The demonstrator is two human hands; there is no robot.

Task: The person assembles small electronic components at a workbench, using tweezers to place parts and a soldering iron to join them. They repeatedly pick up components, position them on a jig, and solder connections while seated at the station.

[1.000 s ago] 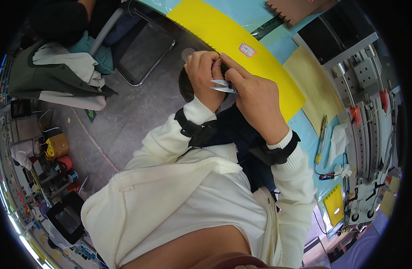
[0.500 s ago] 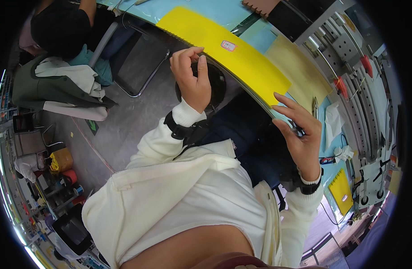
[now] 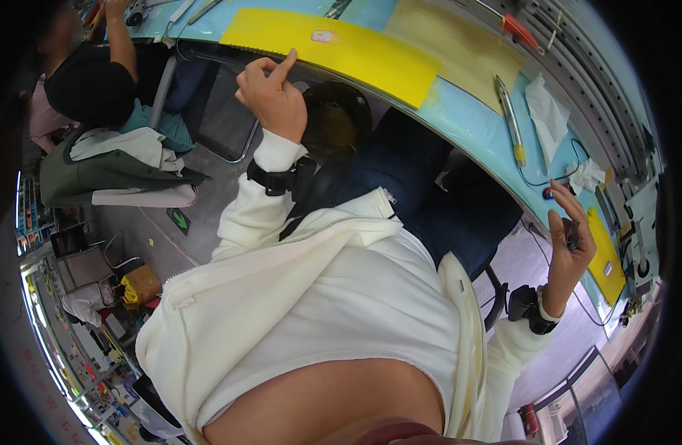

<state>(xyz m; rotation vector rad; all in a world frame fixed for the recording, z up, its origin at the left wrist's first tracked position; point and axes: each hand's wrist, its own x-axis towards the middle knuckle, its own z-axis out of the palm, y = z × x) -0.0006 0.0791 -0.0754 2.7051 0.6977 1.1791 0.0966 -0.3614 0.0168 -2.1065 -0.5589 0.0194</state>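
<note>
A long yellow sheet (image 3: 356, 55) with a toothed near-left edge and a small pale label lies along the front edge of the table. My left hand (image 3: 275, 100) is at that toothed edge, index finger stretched out and the other fingers bent, holding nothing; whether the fingertip touches the sheet I cannot tell. Over to the right, my right hand (image 3: 574, 236) is at the table's edge with its fingers partly curled. A small dark object shows in its palm, too hidden to name. By its fingertips is a small blue and red piece (image 3: 548, 193).
A brown sheet (image 3: 467, 48) lies behind the yellow one. Right of it are a silver pen-shaped tool (image 3: 510, 119), crumpled white tissue (image 3: 546, 119) and a thin cable. A smaller yellow toothed sheet (image 3: 606, 256) lies far right. At left sits another person (image 3: 96, 85) beside a coat-draped chair.
My right hand has moved from the yellow sheet's right end toward the right side of the table. My left hand has shifted left, its index finger now straighter. The view has turned.
</note>
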